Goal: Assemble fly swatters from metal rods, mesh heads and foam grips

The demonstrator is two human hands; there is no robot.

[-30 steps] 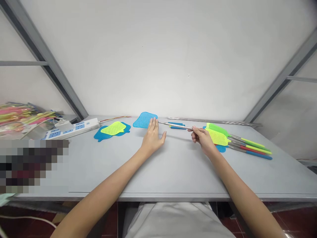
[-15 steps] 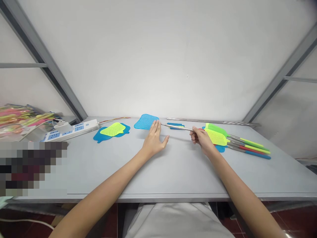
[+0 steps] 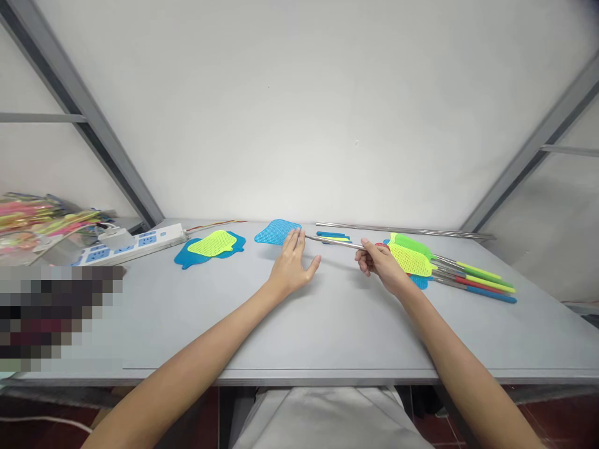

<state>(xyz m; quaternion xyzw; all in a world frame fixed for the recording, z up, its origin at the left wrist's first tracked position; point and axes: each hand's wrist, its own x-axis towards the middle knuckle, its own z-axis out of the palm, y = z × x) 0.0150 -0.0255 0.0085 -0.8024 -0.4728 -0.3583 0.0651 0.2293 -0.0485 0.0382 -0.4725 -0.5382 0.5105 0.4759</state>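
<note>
A blue mesh fly swatter head is at the left end of a thin metal rod, slightly above the table. My left hand lies over the neck where head and rod meet, its fingers stretched out and its thumb apart. The fingers hide the joint. My right hand is closed around the rod's other end, with thumb and index finger on it. Beside that hand lies a group of fly swatters with a yellow head, a green head and coloured handles.
A yellow swatter head rests on blue ones at the left. Blue and yellow grips lie behind the rod. Several metal rods lie along the wall. A power strip and bagged coloured items are far left.
My right hand has shifted slightly left with the rod. The blue swatter head has tilted a little and looks flatter. My left hand stays in nearly the same place.
</note>
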